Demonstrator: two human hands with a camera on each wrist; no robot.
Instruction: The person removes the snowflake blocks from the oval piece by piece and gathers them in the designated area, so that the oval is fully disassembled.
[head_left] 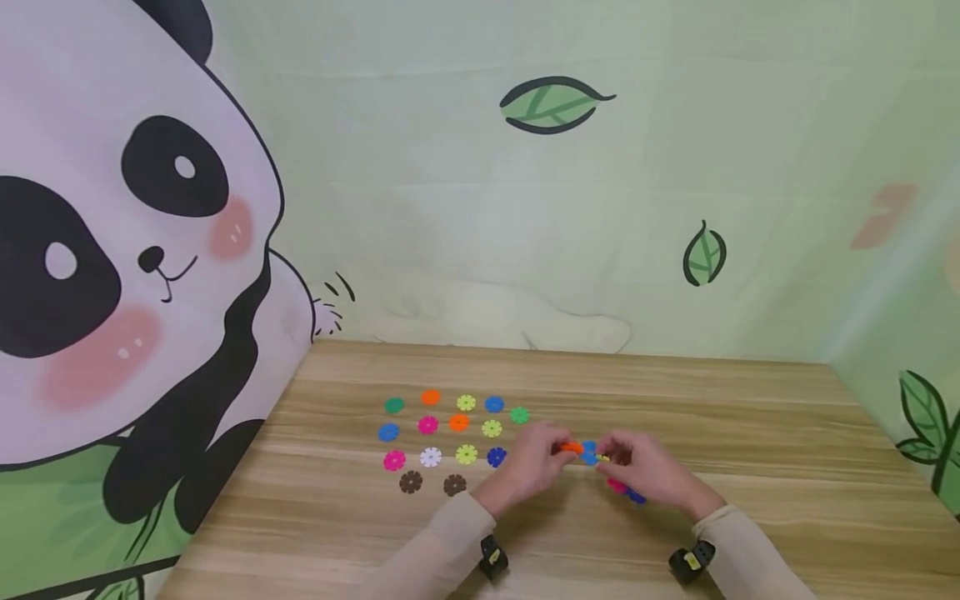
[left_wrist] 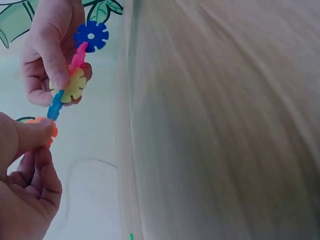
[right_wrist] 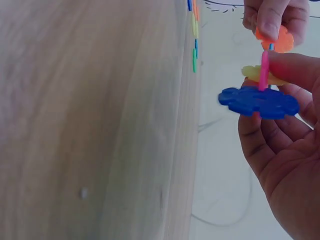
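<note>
Between the two hands, a chain of notched plastic flower discs is held up over the table. My left hand (head_left: 527, 460) pinches the orange disc (head_left: 572, 447) at one end between thumb and fingers. Slotted into it is a light blue disc (left_wrist: 55, 105), seen nearly edge-on in the left wrist view. My right hand (head_left: 655, 471) grips the yellow disc (left_wrist: 76, 86) that follows. A pink disc (right_wrist: 264, 70) joins the yellow one to a dark blue disc (right_wrist: 259, 103), which forms the free end beside the right palm. Fingers partly cover the orange and yellow discs.
Loose flower discs lie in rough rows left of the hands, among them a green disc (head_left: 394, 405), a white disc (head_left: 431, 457) and a brown disc (head_left: 411, 482). The wooden table (head_left: 787, 433) meets a printed panda backdrop (head_left: 420, 208) at its far edge.
</note>
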